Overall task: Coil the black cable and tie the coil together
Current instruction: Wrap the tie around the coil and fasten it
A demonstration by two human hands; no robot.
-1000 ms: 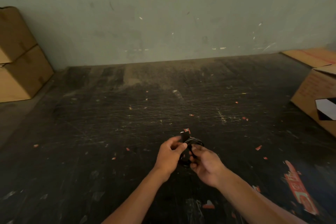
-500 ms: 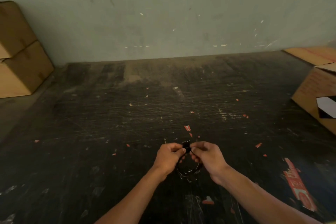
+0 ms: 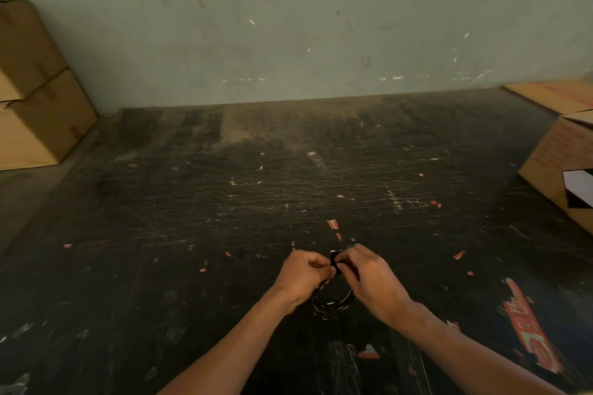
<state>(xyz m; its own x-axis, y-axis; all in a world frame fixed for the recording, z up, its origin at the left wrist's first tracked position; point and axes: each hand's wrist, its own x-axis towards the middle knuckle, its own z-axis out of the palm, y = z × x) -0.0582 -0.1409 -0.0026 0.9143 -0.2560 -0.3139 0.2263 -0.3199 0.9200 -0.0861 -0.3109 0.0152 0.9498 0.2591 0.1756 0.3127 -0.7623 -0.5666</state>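
Note:
The black cable is wound into a small coil that hangs between my hands, low in the middle of the head view, over a dark scratched table. My left hand pinches the top of the coil from the left. Against it, my right hand pinches the same spot from the right, where a short black tie or cable end pokes up between the fingertips. The lower arc of the coil shows below the hands; its top is hidden by my fingers.
Two stacked cardboard boxes stand at the far left. Another cardboard box with a black-and-white label sits at the right edge, flat cardboard behind it. A red torn sticker and small red scraps dot the table. A grey wall closes the back.
The coil has swung from in front of my fingers to hanging below them. Both hands have come together at its top and now pinch the same spot.

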